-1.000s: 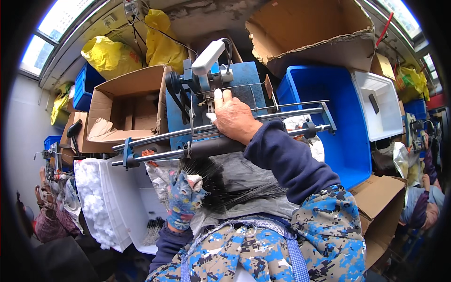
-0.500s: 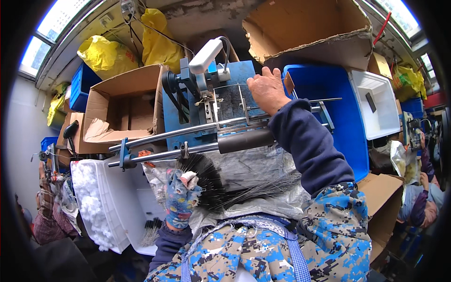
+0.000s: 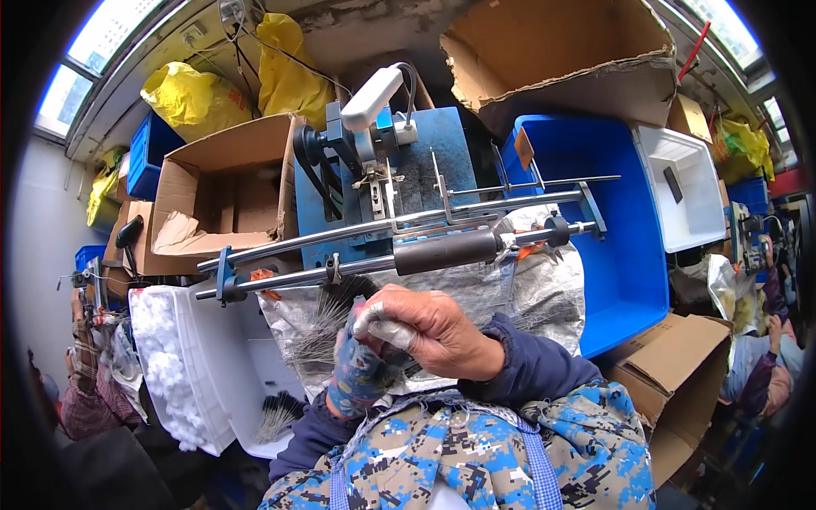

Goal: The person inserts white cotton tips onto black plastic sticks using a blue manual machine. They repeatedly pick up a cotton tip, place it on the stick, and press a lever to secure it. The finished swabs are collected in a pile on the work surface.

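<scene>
Right hand (image 3: 433, 327) pinches a white wad (image 3: 387, 327) against the gloved left hand (image 3: 361, 374), which grips black bristles (image 3: 319, 327), near the blue machine (image 3: 425, 170).

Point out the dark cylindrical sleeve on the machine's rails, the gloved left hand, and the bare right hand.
Dark cylindrical sleeve on the steel rail (image 3: 446, 252): head view, middle of its barrel.
Left hand in patterned blue glove (image 3: 359, 374): head view, back of the glove.
Bare right hand (image 3: 438, 331): head view, knuckles, over the left hand.
</scene>
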A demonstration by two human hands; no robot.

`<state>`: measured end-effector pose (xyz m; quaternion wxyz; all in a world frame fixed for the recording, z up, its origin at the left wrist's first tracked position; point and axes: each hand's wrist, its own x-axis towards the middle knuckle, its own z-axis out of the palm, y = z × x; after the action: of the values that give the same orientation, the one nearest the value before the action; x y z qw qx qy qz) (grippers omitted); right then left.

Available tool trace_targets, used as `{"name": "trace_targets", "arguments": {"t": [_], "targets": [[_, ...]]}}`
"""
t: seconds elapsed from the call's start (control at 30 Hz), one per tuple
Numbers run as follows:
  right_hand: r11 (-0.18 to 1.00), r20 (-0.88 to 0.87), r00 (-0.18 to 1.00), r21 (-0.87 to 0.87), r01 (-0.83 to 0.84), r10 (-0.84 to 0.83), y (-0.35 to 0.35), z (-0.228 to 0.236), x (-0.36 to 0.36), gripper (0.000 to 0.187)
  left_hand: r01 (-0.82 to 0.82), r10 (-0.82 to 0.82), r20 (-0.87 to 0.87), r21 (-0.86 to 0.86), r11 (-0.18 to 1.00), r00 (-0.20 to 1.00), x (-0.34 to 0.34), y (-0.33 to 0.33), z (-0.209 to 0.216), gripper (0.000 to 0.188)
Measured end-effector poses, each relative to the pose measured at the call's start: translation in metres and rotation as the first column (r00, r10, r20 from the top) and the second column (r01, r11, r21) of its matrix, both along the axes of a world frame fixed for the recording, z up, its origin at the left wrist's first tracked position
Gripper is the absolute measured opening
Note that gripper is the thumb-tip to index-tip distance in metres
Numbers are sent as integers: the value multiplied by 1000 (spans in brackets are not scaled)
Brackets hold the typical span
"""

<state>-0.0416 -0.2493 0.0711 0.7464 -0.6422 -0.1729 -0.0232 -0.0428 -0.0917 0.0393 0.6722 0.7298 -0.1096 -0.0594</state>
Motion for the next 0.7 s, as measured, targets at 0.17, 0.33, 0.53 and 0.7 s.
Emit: {"name": "trace_targets", "arguments": {"t": [0.17,0.33,0.53,0.7], "targets": [[934,-210,978,351,66,10,-62,37,17,17,93,-298,252,600,795,921,17,47,-18,30],[495,433,850,-691,528,-301,-89,8,82,15,-82,-509,213,960,269,834,38,93,-51,36],[4,397,890,-913,408,-226,-71,-40,135,13,-34,-463,190,945,325,866,37,90,-43,37],[6,376,892,-921,390,-252,-69,-51,141,14,-106,-491,347,885,452,799,40,95,-46,38]]}}
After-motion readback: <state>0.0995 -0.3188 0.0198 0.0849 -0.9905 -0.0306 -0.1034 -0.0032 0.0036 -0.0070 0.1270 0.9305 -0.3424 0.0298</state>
